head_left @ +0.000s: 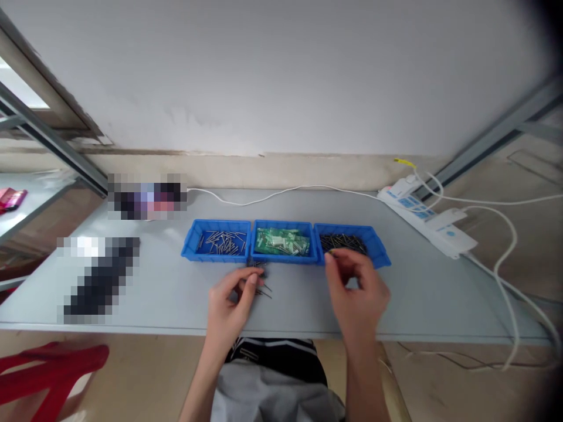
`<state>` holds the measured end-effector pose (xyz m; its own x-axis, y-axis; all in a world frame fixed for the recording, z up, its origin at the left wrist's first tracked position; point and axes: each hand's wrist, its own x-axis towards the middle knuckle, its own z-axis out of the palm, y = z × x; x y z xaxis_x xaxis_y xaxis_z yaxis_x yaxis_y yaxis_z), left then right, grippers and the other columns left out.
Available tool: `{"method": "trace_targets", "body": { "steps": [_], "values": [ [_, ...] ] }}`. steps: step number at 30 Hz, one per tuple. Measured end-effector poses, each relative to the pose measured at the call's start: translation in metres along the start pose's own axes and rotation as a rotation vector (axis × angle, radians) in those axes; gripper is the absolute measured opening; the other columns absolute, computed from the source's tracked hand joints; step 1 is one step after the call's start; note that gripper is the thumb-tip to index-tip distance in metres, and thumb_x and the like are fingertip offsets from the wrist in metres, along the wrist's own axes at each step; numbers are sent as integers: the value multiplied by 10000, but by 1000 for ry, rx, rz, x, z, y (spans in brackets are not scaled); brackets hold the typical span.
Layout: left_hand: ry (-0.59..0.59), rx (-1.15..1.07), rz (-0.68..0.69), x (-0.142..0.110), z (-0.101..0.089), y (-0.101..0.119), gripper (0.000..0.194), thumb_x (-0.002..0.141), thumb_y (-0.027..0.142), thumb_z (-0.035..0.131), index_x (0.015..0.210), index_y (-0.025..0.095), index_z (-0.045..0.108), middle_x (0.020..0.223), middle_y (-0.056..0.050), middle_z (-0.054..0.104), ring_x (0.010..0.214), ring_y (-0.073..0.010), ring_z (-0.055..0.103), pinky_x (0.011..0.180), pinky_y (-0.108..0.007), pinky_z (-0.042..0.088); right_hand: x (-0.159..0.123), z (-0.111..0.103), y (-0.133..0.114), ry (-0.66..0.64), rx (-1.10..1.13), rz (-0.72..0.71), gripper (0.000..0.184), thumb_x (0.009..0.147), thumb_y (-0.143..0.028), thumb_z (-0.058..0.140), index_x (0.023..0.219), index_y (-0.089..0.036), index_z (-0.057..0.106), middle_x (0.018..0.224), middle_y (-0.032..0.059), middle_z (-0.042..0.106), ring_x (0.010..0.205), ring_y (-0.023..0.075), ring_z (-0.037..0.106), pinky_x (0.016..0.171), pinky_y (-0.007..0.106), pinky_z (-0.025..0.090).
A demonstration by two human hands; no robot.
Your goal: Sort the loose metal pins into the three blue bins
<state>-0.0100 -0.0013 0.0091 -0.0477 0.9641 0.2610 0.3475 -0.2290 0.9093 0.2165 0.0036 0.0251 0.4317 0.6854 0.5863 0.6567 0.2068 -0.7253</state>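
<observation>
Several thin dark metal pins (266, 291), like screws or nails, stick out of the closed fingers of my left hand (233, 297), which is over the table in front of the bins. My right hand (358, 293) is at the front edge of the right blue bin (380, 253), thumb and forefinger pinched together. What lies between those fingertips is too small to make out. That bin holds many dark pins (343, 242). Small green-tinted clear packets (281, 240) fill the middle blue bin (284, 258). Loose silvery pins (224, 242) lie in the left blue bin (215, 256).
On the grey table (285, 316), a white power strip (426, 220) with plugs and cables is at the right. A white cable (246, 203) runs along the back. Two blurred-out items lie at the left. A red stool (57, 369) stands below left.
</observation>
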Motion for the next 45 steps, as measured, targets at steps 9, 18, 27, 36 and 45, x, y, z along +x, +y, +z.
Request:
{"method": "trace_targets", "body": {
  "steps": [9,18,27,36,45],
  "values": [
    [97,-121,-124,-2,0,-1,390,1054,514,646,985,175,826,752,-40,787,561,-130,623,550,-228,505,-4,-9,18,-163,-187,-85,264,1050,-438,662,1041,-200,777,742,-1,721,572,152,610,654,291,497],
    [158,-205,-203,-1,-2,1,412,1016,551,680,946,166,807,693,-20,729,540,-121,574,537,-209,473,-45,38,-22,-642,-76,-125,119,1028,-242,661,1090,-240,762,860,4,778,679,176,715,633,274,467],
    [120,-213,-225,-2,-2,-6,417,1030,551,671,970,162,810,697,-14,730,553,-118,576,550,-206,460,-37,45,-8,-758,-51,-104,157,1012,-205,662,1060,-270,797,837,-10,768,665,165,671,630,272,448],
    [74,-192,-204,-2,-1,-5,408,1051,533,644,982,168,813,724,-22,733,625,-146,619,620,-233,487,-41,45,-7,-709,-44,-171,169,1041,-233,624,1050,-264,791,844,5,751,639,159,656,621,265,450],
    [50,-200,-210,-2,-1,-10,383,1060,519,643,1001,182,815,727,-12,740,645,-142,645,637,-229,497,-42,44,-9,-683,-82,-249,217,1090,-243,549,1016,-257,752,874,5,764,631,158,668,610,271,436]
  ]
}}
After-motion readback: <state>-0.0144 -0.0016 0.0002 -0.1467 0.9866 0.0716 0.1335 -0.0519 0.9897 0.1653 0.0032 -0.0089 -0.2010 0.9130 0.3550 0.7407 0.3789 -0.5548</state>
